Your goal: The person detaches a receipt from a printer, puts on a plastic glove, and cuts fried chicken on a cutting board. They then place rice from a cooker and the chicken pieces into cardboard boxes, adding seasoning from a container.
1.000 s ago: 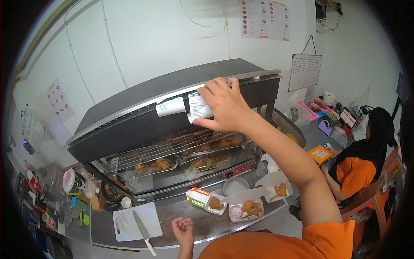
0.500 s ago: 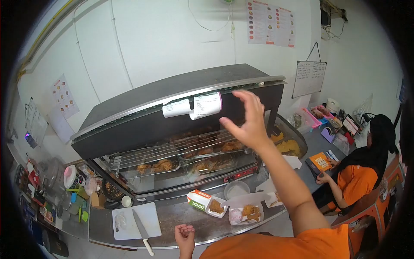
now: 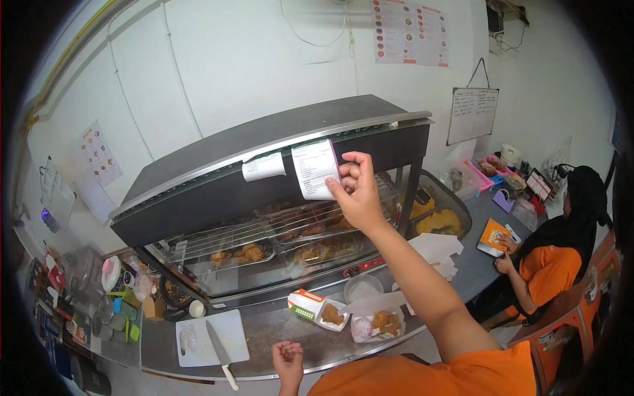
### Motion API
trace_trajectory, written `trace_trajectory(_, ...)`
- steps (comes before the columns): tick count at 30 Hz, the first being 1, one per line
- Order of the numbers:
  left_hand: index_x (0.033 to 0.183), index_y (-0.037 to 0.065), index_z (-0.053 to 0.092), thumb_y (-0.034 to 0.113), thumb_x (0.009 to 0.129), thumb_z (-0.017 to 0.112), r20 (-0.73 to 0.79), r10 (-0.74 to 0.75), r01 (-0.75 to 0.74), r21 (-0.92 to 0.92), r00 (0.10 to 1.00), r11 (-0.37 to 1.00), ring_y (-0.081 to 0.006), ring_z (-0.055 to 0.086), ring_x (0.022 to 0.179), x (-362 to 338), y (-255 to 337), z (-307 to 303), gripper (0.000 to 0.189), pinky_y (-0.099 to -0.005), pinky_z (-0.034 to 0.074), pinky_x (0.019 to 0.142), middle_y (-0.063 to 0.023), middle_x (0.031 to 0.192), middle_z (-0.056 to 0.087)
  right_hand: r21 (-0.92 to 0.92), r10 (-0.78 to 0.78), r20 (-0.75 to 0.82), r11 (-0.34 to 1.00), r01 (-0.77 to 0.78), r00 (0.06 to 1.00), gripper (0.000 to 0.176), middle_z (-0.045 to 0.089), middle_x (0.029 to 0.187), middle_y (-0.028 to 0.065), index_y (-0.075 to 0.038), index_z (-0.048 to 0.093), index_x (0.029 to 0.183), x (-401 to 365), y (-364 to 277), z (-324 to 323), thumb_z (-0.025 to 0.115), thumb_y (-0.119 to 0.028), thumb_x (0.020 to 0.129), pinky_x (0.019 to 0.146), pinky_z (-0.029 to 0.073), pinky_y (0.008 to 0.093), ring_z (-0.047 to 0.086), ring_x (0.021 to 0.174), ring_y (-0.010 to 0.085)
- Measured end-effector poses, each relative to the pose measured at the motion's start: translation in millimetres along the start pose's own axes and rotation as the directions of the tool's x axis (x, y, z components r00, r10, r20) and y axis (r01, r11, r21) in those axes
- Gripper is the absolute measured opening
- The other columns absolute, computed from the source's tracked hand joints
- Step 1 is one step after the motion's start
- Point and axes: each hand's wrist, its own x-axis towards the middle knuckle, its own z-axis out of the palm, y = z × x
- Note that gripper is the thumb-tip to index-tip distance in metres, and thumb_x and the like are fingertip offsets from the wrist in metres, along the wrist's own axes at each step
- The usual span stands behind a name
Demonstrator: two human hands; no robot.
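My right hand (image 3: pixel 356 191) pinches the lower right edge of a printed receipt (image 3: pixel 314 170), which hangs from the top front edge of the warming cabinet (image 3: pixel 264 146). A second receipt (image 3: pixel 263 167) hangs to its left, untouched. My left hand (image 3: pixel 288 360) hovers by the counter's front edge, its fingers curled; whether it holds anything is hidden. Right of it on the counter, an open orange, green and white box (image 3: pixel 310 306) holds fried chicken (image 3: pixel 331 314). Beside that, an open white box (image 3: pixel 362 338) holds more chicken (image 3: pixel 385 323) and a round wrapped item (image 3: pixel 361 327).
A knife (image 3: pixel 216 342) lies across a white cutting board (image 3: pixel 234 330). Behind the boxes is a round clear bowl (image 3: pixel 363 288). At the right, a co-worker (image 3: pixel 551 264) holds an orange box (image 3: pixel 492 236). Containers and green utensils (image 3: pixel 133 332) crowd the left side.
My right hand has moved down and left and closed on the receipt, whose curled lower end is now flattened. The co-worker's box has tilted and turned.
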Motion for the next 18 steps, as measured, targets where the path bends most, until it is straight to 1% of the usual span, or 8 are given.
trace_trajectory(1, 0.115, 0.004, 0.05, -0.005, 0.088, 0.07, 0.003, 0.003, -0.003, 0.027, 1.0, 1.0, -0.0124, 0.065, 0.089, -2, -2, -2, 0.035, -0.0258, 0.053, 0.082, -0.0094, 0.102, 0.068, -0.083, -0.021, 0.017, 0.996, 0.023, 1.0, 0.05, 0.066, 0.096, 0.0113, -0.001, 0.042, 0.132, 1, -1, -1, 0.073, -0.008, 0.093, 0.071, 0.052, 0.0289, 0.068, 0.079, 0.0132)
trace_trajectory(3, 0.115, 0.004, 0.05, -0.005, 0.088, 0.069, 0.002, 0.005, -0.005, 0.055, 1.0, 0.998, -0.0129, 0.065, 0.089, -4, -2, -3, 0.035, -0.0261, 0.053, 0.083, -0.0095, 0.102, 0.067, -0.129, -0.017, 0.026, 0.991, 0.02, 1.0, 0.052, 0.066, 0.096, 0.0122, -0.002, 0.042, 0.134, 4, 3, -3, 0.073, -0.008, 0.093, 0.072, 0.053, 0.0305, 0.068, 0.079, 0.015)
trace_trajectory(5, 0.115, 0.003, 0.05, -0.005, 0.089, 0.069, -0.015, -0.016, 0.016, -0.001, 1.0, 1.0, -0.013, 0.065, 0.09, -5, 0, -3, 0.034, -0.0262, 0.053, 0.083, -0.0095, 0.102, 0.067, -0.174, -0.015, 0.036, 0.985, 0.021, 0.999, 0.053, 0.066, 0.096, 0.0131, -0.002, 0.042, 0.135, 7, 9, -4, 0.073, -0.009, 0.092, 0.074, 0.054, 0.032, 0.069, 0.08, 0.0169)
trace_trajectory(7, 0.116, 0.003, 0.05, -0.005, 0.089, 0.069, -0.023, -0.016, 0.016, -0.003, 1.0, 1.0, -0.0127, 0.065, 0.09, -5, 0, -5, 0.034, -0.026, 0.053, 0.083, -0.0095, 0.101, 0.067, -0.275, -0.105, 0.057, 0.954, 0.117, 0.993, 0.055, 0.067, 0.096, 0.0142, -0.003, 0.042, 0.137, 9, 14, -5, 0.074, -0.01, 0.092, 0.075, 0.054, 0.0334, 0.069, 0.08, 0.0201)
trace_trajectory(9, 0.116, 0.003, 0.049, -0.006, 0.089, 0.068, -0.03, -0.019, 0.019, -0.004, 0.999, 1.0, -0.0123, 0.065, 0.09, -5, 1, -7, 0.034, -0.0258, 0.053, 0.083, -0.0095, 0.101, 0.067, -0.288, -0.096, 0.059, 0.951, 0.109, 0.994, 0.056, 0.067, 0.097, 0.0144, -0.003, 0.042, 0.137, 10, 18, -8, 0.074, -0.01, 0.091, 0.077, 0.054, 0.0351, 0.07, 0.082, 0.022)
trace_trajectory(11, 0.116, 0.003, 0.049, -0.006, 0.089, 0.068, -0.035, 0.022, -0.021, 0.035, 0.999, 0.999, -0.0119, 0.064, 0.09, -5, 2, -7, 0.034, -0.0254, 0.052, 0.083, -0.0094, 0.101, 0.068, -0.302, -0.086, 0.061, 0.948, 0.101, 0.994, 0.058, 0.068, 0.098, 0.0146, -0.003, 0.042, 0.138, 9, 21, -10, 0.074, -0.01, 0.09, 0.078, 0.054, 0.0367, 0.07, 0.084, 0.0238)
trace_trajectory(13, 0.116, 0.003, 0.05, -0.006, 0.089, 0.068, -0.037, 0.016, -0.014, 0.057, 0.999, 0.998, -0.0119, 0.064, 0.09, -5, 3, -8, 0.034, -0.0253, 0.052, 0.083, -0.0093, 0.102, 0.068, -0.381, -0.171, 0.07, 0.906, 0.184, 0.983, 0.059, 0.068, 0.099, 0.0145, -0.003, 0.043, 0.138, 7, 17, -10, 0.075, -0.01, 0.089, 0.084, 0.053, 0.0396, 0.069, 0.089, 0.0262)
trace_trajectory(18, 0.116, 0.003, 0.05, -0.005, 0.089, 0.07, -0.034, 0.006, -0.003, 0.079, 0.999, 0.997, -0.0116, 0.064, 0.089, -5, 1, -12, 0.035, -0.0251, 0.052, 0.083, -0.0089, 0.102, 0.068, -0.364, -0.155, 0.083, 0.915, 0.175, 0.984, 0.066, 0.068, 0.102, 0.015, -0.004, 0.042, 0.14, 2, 6, -11, 0.076, -0.008, 0.083, 0.09, 0.051, 0.0419, 0.068, 0.096, 0.0282)
